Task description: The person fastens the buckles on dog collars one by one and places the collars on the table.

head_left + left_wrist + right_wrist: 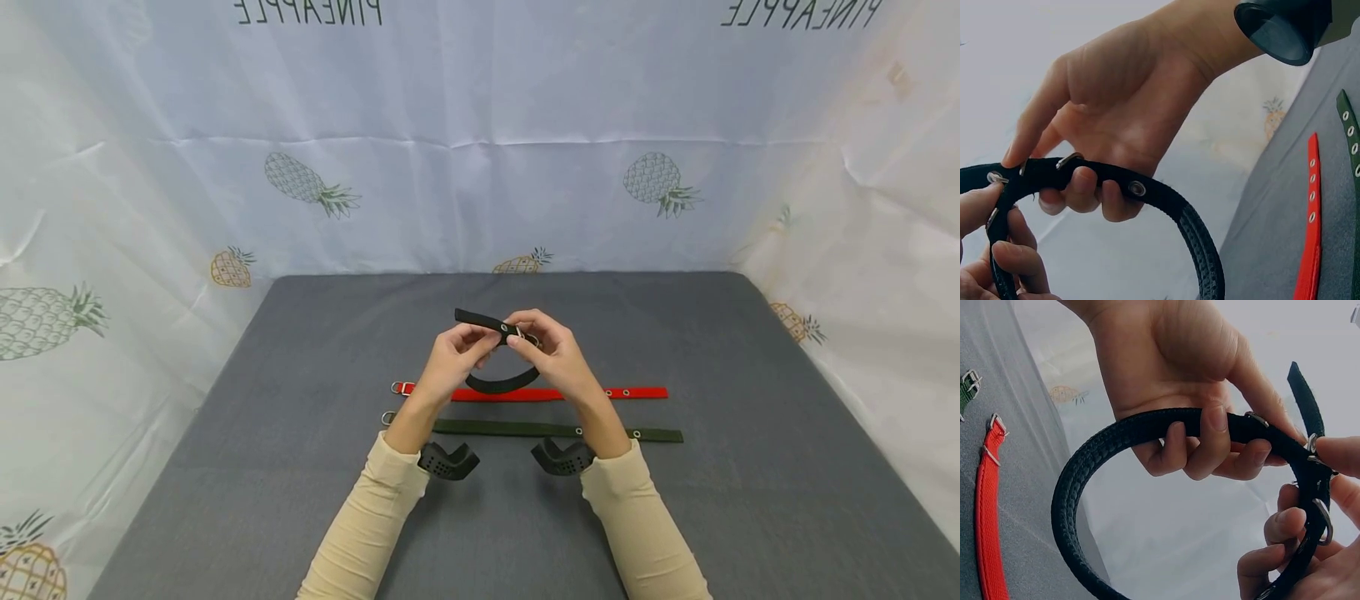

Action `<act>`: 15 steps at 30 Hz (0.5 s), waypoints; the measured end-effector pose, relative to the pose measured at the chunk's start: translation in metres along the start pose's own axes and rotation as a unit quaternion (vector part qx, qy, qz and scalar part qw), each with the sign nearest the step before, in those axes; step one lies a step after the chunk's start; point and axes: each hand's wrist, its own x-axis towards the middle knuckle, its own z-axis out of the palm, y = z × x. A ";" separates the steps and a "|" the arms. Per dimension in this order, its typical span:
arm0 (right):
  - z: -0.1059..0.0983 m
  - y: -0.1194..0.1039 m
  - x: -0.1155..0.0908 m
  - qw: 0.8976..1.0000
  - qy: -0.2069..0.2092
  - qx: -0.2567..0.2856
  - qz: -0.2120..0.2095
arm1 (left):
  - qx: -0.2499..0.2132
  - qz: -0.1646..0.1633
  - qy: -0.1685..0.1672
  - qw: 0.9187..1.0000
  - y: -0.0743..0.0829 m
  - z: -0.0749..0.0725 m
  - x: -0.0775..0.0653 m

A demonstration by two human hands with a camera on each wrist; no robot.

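A black collar [504, 387] is curved into a loop above the table, gripped from both sides. My left hand [454, 353] pinches the strap near its free tail [474, 317], which points up and left. My right hand [557, 353] grips the band by the metal buckle [1313, 450], thumb and index fingertips right at it. The tail overlaps the band there, and fingers partly hide the joint. A D-ring [1325, 522] shows close to the right fingers. A metal eyelet [1137, 187] sits in the band beside my right fingers.
Beneath my hands, a red collar [510, 395] lies straight across the grey table [300, 375], with a green collar [510, 428] parallel and nearer. Their buckle ends are at the left, eyelets at the right. A pineapple-print curtain [480, 200] hangs behind.
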 end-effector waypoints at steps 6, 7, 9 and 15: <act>0.001 0.000 0.000 1.000 0.002 -0.002 -0.006 | 0.006 0.009 -0.005 1.000 -0.001 -0.001 -0.001; 0.001 0.000 0.000 1.000 0.002 -0.002 -0.005 | 0.007 0.011 -0.003 1.000 -0.001 -0.001 -0.001; 0.001 0.000 0.000 1.000 0.000 0.000 -0.006 | 0.011 0.015 0.003 1.000 -0.001 0.000 -0.001; 0.001 0.000 0.000 1.000 -0.007 0.011 -0.012 | 0.025 0.034 0.009 0.999 -0.001 0.000 -0.002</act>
